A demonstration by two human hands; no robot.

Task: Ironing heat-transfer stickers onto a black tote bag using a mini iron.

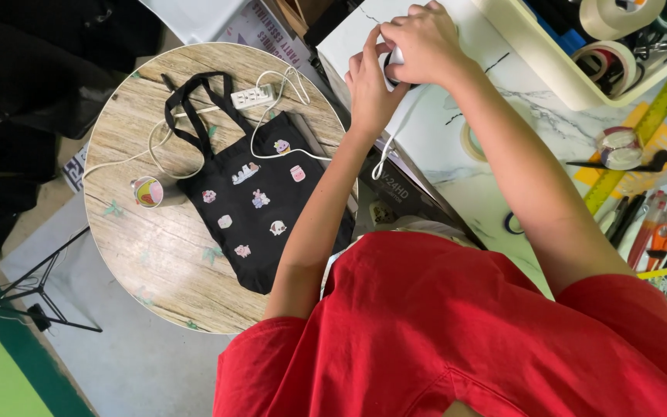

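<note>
Both hands are pinching together on a small white plug (397, 55): left hand (368, 85) gripping below, right hand (424, 42) covering above, its cord (392, 143) trailing toward the person.

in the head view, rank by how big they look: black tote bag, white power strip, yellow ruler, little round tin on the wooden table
1. black tote bag, by far the largest
2. yellow ruler, long and thin
3. white power strip and the round tin look much alike; the strip is longer, the tin wider, so I won't rank them.
</note>
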